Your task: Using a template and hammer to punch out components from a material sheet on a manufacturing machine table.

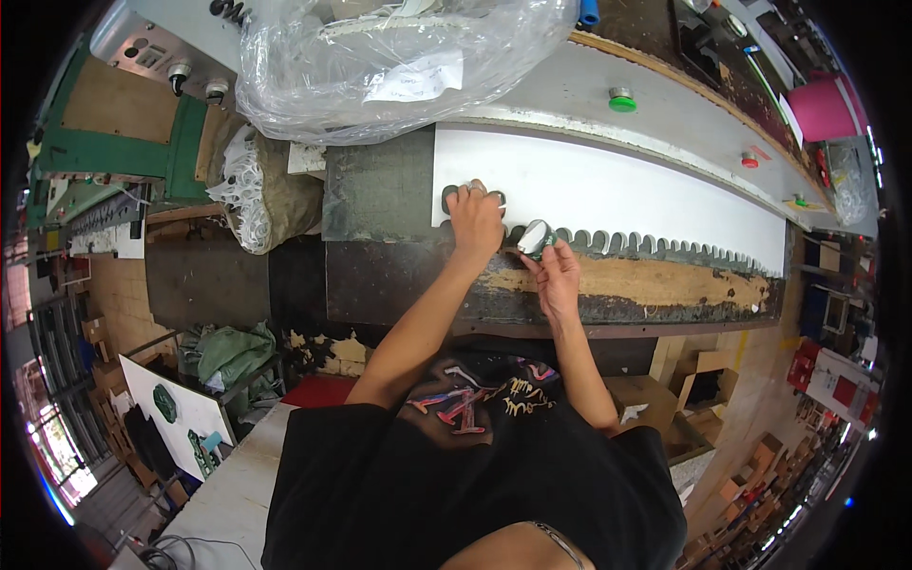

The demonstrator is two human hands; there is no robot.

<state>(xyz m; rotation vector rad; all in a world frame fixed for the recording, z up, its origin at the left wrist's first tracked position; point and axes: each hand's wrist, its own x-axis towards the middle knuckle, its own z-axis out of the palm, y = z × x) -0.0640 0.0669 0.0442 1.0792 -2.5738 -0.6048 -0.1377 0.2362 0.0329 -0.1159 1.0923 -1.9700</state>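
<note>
A long white sheet [608, 180] lies on the dark worktable, with a row of rounded notches along its near edge. My left hand [477, 220] is over the sheet's left end, its fingers bent down and closed; what they grip is hidden. Dark green rounded shapes [449, 198] show beside those fingers; I cannot tell whether they are a tool or holes. Just to the right, my right hand [556, 271] pinches a small round piece [535, 238] with a white face and a green rim, tilted at the notched edge.
Beyond the sheet runs a grey machine beam [684, 128] with a green button [621, 100] and a red button [750, 161]. A clear plastic bag [408, 66] bulges at the back left. Near it stands a sack of white scraps [261, 190]. Cardboard boxes [703, 380] are at the right.
</note>
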